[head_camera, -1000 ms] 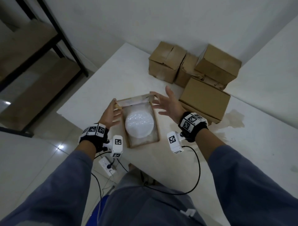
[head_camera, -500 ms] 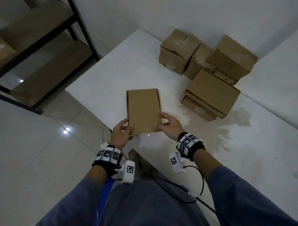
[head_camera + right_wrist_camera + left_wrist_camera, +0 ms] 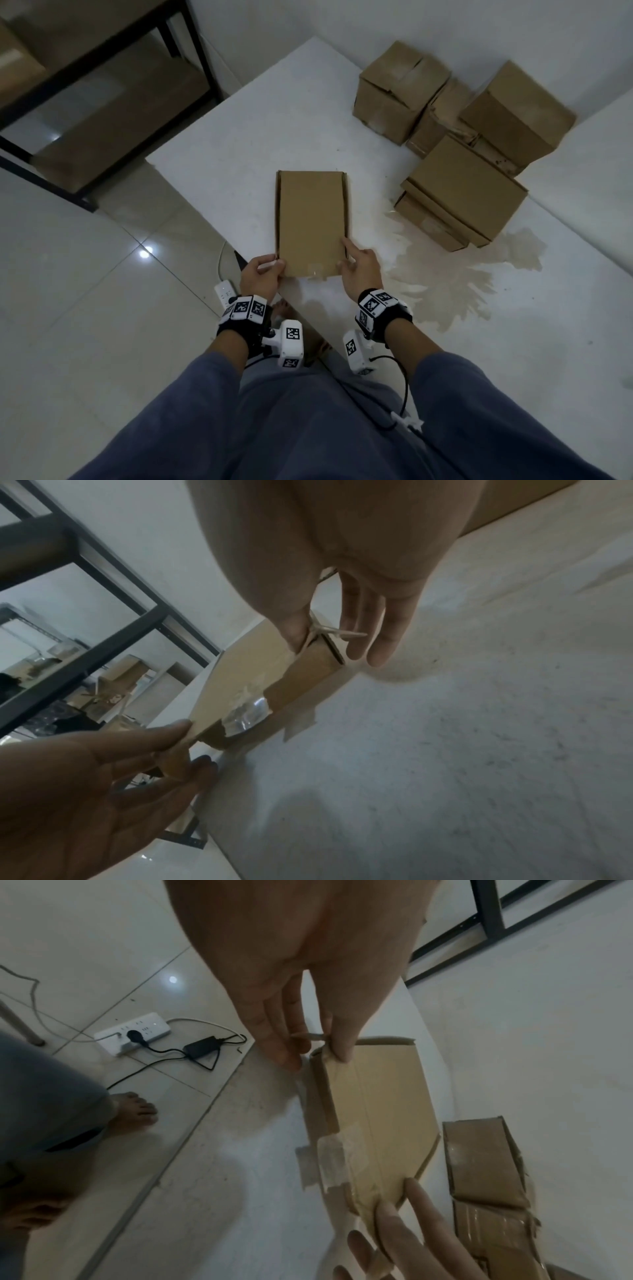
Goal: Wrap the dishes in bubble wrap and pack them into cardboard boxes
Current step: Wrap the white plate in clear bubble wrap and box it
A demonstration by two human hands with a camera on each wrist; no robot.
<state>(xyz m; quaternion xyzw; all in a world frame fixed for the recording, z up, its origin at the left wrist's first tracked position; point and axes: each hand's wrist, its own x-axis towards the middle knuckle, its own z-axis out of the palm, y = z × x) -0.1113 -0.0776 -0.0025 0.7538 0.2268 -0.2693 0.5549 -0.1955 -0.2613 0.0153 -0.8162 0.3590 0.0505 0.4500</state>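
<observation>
Gripping the near corners of the closed box (image 3: 311,222), the left hand (image 3: 261,277) and right hand (image 3: 360,270) each pinch it — thumb on top. It lies flat at the table's (image 3: 239,137) near edge, with more boxes (image 3: 459,192) well behind.

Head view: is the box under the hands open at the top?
No: the box has its lid flat and shut, with both hands at its near corners.

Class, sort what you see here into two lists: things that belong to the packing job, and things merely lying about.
Part of the job:
- closed cardboard box, held at its near corners
- left hand
- right hand
- stacked cardboard boxes
- clear tape on the box's near edge

Lying about:
- power strip on the floor
- metal shelving
- stain on the table
</observation>
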